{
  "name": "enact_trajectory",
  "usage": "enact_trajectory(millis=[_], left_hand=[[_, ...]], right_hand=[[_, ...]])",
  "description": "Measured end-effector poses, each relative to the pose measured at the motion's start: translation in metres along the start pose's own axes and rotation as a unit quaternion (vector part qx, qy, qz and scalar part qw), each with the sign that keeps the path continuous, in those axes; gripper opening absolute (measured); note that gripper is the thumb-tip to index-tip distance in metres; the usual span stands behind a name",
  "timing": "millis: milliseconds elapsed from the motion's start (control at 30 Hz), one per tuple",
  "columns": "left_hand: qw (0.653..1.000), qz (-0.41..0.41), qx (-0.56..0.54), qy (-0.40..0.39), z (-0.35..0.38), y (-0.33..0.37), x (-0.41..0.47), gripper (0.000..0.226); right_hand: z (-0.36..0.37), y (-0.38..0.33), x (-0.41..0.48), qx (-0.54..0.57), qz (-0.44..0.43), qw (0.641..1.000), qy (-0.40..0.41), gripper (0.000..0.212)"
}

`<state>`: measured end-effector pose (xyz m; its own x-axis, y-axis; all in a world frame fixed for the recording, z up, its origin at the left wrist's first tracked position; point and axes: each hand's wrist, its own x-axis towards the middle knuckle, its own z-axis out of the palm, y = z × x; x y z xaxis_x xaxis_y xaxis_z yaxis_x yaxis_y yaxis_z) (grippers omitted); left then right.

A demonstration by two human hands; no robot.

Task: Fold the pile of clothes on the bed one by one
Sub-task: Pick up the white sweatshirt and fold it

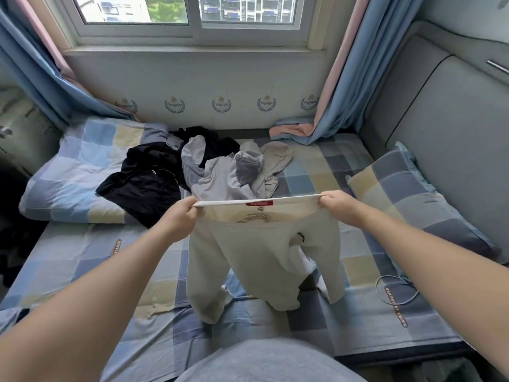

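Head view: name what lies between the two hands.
In the head view, the stretched waistband of the white trousers spans from the left hand to the right hand, with a red label at its middle.

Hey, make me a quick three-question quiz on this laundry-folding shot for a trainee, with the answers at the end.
1. True or false: the left hand and the right hand each grip one end of the cream trousers' waistband.
2. Multiple choice: in the pile, the black garment lies on which side of the striped garments?
A) the person's left
B) the person's right
C) under the trousers
3. Fill in: the label sewn at the waistband is ____ in colour.

Key: 1 true; 2 A; 3 red.
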<state>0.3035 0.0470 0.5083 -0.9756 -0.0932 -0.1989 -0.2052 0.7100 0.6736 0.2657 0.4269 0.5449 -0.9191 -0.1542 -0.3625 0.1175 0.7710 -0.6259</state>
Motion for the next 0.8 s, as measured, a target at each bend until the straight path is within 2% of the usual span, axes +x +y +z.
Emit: enact_trajectory(millis=[100, 233, 300, 400, 500, 567, 667, 800], left_hand=[[0.998, 0.026, -0.028, 0.042, -0.009, -0.014, -0.006, 0.023], [0.990, 0.097, -0.081, 0.060, -0.048, -0.017, -0.006, 0.044], [0.988, 0.138, -0.062, 0.035, -0.079, -0.020, -0.001, 0.049], [0.981, 0.183, 0.053, -0.026, -0.120, -0.033, 0.008, 0.049], [0.966, 0.189, 0.156, -0.080, -0.140, -0.043, 0.011, 0.027], [0.968, 0.187, 0.168, -0.030, -0.149, -0.056, 0.014, 0.023], [0.987, 0.113, 0.098, 0.064, -0.163, -0.080, 0.015, 0.026], [0.993, 0.045, 0.005, 0.110, -0.168, -0.093, -0.004, 0.023]], right_hand=[[0.023, -0.017, -0.008, 0.125, 0.020, 0.992, 0.009, 0.047], [0.029, -0.046, -0.026, 0.203, -0.032, 0.979, -0.016, 0.046], [0.022, -0.060, -0.033, 0.156, -0.050, 0.984, -0.064, 0.034], [0.018, -0.073, -0.034, -0.012, -0.053, 0.995, -0.084, 0.018], [0.020, -0.089, -0.032, -0.085, -0.036, 0.996, -0.001, 0.011], [0.024, -0.100, -0.027, -0.110, -0.041, 0.991, 0.067, 0.016], [0.029, -0.110, -0.025, -0.118, -0.052, 0.981, 0.145, 0.017], [0.036, -0.122, -0.038, -0.084, -0.036, 0.976, 0.198, 0.025]])
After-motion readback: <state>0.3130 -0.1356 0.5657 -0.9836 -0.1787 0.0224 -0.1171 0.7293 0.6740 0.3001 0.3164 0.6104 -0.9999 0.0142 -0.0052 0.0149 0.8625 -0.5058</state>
